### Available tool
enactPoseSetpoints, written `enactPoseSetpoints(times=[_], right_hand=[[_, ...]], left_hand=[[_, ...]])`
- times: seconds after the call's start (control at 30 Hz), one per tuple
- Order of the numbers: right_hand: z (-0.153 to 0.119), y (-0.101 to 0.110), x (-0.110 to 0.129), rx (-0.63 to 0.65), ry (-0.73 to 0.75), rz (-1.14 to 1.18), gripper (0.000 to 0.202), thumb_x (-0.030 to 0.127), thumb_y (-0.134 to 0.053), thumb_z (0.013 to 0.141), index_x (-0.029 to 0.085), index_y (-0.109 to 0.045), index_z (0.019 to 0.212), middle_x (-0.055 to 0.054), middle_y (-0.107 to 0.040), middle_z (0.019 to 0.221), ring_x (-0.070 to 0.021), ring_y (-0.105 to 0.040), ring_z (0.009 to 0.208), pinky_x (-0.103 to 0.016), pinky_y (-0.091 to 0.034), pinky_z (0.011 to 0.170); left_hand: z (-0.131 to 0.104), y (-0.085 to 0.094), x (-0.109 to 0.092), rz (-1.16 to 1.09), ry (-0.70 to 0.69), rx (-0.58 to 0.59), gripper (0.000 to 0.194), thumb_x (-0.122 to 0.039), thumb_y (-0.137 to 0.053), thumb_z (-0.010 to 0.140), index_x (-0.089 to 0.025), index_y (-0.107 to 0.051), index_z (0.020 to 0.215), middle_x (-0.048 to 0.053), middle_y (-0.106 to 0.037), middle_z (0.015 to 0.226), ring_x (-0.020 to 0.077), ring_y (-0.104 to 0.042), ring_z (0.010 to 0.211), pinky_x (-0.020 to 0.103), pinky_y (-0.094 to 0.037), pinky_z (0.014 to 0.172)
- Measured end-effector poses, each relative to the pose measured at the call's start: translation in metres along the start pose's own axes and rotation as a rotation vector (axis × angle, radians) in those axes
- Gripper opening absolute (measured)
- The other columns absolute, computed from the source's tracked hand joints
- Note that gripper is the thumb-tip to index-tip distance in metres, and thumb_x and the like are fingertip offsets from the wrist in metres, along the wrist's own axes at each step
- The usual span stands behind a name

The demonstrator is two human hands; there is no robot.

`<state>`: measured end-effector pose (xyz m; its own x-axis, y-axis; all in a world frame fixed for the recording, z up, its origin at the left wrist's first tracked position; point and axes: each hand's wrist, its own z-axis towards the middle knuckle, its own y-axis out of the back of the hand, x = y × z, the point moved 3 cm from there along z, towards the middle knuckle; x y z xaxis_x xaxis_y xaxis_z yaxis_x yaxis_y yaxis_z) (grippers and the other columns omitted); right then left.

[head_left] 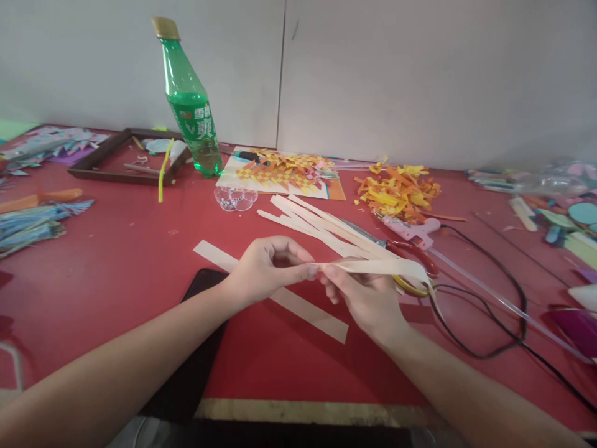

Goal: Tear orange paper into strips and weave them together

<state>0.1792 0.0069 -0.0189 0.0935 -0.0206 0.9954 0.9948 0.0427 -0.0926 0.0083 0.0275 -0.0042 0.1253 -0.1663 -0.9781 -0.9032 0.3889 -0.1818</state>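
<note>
Between thumb and fingers, my left hand pinches one end of a cream paper strip. Right beside it, my right hand is closed on the same strip, whose long part bends over that hand and hangs down to the right. Below my hands a wider cream strip lies slantwise on the red table, partly hidden by my left hand. Just beyond them rests a bundle of cream strips. Scissors with red and yellow handles lie partly under the held strip.
A green bottle stands at the back left by a dark frame. A pink glue gun with a black cord lies right. Yellow and orange paper scraps are piled behind it. A black phone-like slab sits under my left forearm.
</note>
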Motion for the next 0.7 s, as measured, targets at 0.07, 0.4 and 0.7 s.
enactPoseSetpoints(times=[0.07,0.4,0.7], right_hand=[[-0.0002,-0.0008,0.0016,0.004,-0.003,-0.018,0.019,0.036,-0.074,0.079,0.018,-0.073,0.072,-0.002,-0.067,0.063,-0.0094,-0.057,0.047,-0.020,-0.048,0.039],[-0.0031,-0.0001,-0.0003,0.034,-0.061,-0.135,0.024,0.039,-0.073,0.079,0.017,-0.072,0.070,0.001,-0.061,0.050,-0.0089,-0.054,0.042,-0.021,-0.047,0.041],[-0.0012,-0.0007,0.0021,0.028,-0.051,-0.176,0.022,0.039,-0.072,0.079,0.017,-0.077,0.078,-0.001,-0.063,0.058,-0.0088,-0.054,0.045,-0.022,-0.049,0.041]], left_hand=[[0.0004,0.0002,0.0005,0.008,-0.004,0.000,0.020,-0.025,-0.079,0.073,-0.013,-0.064,0.076,0.002,-0.073,0.075,0.0112,-0.070,0.072,0.021,-0.055,0.070],[0.0004,0.0011,0.0004,0.293,-0.167,0.025,0.012,-0.022,-0.070,0.080,-0.014,-0.062,0.082,0.003,-0.069,0.079,0.0114,-0.065,0.073,0.022,-0.051,0.067],[0.0010,0.0009,0.0020,0.345,-0.202,0.053,0.011,-0.023,-0.069,0.081,-0.015,-0.063,0.086,0.003,-0.069,0.079,0.0115,-0.065,0.073,0.021,-0.050,0.065]])
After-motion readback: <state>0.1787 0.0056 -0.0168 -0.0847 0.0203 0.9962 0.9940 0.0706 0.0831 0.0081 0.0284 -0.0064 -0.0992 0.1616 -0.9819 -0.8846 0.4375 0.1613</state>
